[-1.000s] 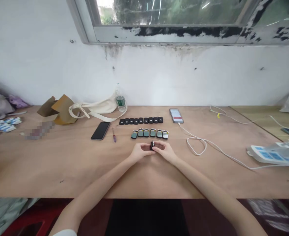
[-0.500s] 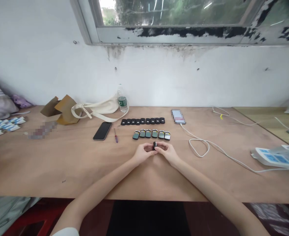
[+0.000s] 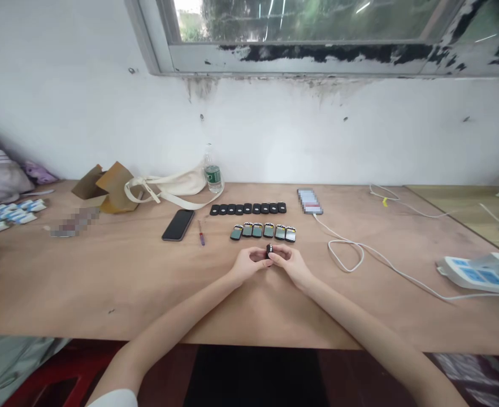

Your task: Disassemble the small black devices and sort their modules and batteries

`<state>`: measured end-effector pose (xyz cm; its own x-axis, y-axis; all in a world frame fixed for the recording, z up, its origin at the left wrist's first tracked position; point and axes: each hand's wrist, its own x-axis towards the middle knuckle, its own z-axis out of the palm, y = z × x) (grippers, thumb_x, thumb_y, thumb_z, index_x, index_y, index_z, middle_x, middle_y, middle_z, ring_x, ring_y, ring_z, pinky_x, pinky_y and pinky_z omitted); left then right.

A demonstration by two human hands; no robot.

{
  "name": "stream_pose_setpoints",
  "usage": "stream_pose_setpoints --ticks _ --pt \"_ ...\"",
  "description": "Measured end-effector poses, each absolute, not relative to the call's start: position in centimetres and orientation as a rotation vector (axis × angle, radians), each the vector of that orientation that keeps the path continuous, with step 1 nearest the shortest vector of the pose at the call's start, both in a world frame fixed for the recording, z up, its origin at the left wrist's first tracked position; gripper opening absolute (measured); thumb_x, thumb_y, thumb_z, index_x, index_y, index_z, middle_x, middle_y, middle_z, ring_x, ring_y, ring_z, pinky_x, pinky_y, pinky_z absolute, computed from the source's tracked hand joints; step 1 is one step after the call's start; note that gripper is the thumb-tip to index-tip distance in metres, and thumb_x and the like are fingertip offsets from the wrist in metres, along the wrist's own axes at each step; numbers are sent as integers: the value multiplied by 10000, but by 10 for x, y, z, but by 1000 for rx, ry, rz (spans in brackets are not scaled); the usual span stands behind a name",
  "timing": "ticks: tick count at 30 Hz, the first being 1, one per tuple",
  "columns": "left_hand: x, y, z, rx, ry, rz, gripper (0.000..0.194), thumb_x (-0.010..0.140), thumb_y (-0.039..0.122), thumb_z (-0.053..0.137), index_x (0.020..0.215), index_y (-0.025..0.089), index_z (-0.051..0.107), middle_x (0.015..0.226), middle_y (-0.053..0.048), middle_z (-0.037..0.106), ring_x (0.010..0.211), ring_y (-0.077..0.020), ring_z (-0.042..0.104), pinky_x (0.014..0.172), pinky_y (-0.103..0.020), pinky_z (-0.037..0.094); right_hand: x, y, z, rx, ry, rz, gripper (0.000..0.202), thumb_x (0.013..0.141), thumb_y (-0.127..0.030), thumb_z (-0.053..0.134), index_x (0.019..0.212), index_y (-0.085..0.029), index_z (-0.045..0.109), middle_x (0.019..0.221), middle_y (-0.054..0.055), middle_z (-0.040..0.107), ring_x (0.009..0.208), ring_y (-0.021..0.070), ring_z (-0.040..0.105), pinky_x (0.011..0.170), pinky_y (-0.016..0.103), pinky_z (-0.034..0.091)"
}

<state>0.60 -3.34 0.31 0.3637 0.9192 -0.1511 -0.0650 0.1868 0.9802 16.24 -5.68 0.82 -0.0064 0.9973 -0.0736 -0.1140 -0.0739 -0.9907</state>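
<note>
Between my two hands I hold a small black device [image 3: 269, 251], tilted up on its edge; much of it is behind my fingers. My left hand [image 3: 249, 265] pinches it from the left, and my right hand [image 3: 290, 264] grips it from the right, thumb across its near side. Just beyond my fingers lies a row of several small open casings with grey-green faces [image 3: 257, 230]. Farther back, several black oval-cornered covers [image 3: 248, 208] form a second row. To the left of the casings rests a screwdriver [image 3: 202, 233] with a purplish handle.
A dark phone [image 3: 178, 225] lies left of the screwdriver. Behind are a water bottle [image 3: 212, 172], a cream bag [image 3: 177, 184] and an open cardboard box [image 3: 117, 186]. On the right, a charging phone [image 3: 309, 201] has a white cable [image 3: 385, 261] running toward a power strip [image 3: 472, 274].
Both hands keep the black device in nearly the same place and pose. The whole view has shifted very slightly.
</note>
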Motion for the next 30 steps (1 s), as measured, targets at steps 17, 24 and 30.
stream_pose_setpoints --ticks 17,24,30 --pt "-5 -26 6 929 747 805 474 576 361 835 940 96 685 960 -103 692 855 -201 670 905 -388 507 178 -47 14 -1232 -1056 1106 444 628 -499 739 920 -174 661 1025 104 694 995 275 632 882 423 510" --pt "-12 -23 6 872 600 674 473 671 406 775 1007 88 679 985 -121 674 865 -173 661 900 -322 485 240 -19 19 -1605 -1231 378 454 741 -460 608 1063 -141 636 976 124 690 791 227 644 755 378 506" --pt "-12 -24 5 866 571 640 464 674 410 771 999 91 681 973 -119 675 841 -162 656 872 -309 494 257 -10 7 -1892 -1368 319 357 742 -434 577 880 -128 702 787 117 707 744 244 645 676 338 478"
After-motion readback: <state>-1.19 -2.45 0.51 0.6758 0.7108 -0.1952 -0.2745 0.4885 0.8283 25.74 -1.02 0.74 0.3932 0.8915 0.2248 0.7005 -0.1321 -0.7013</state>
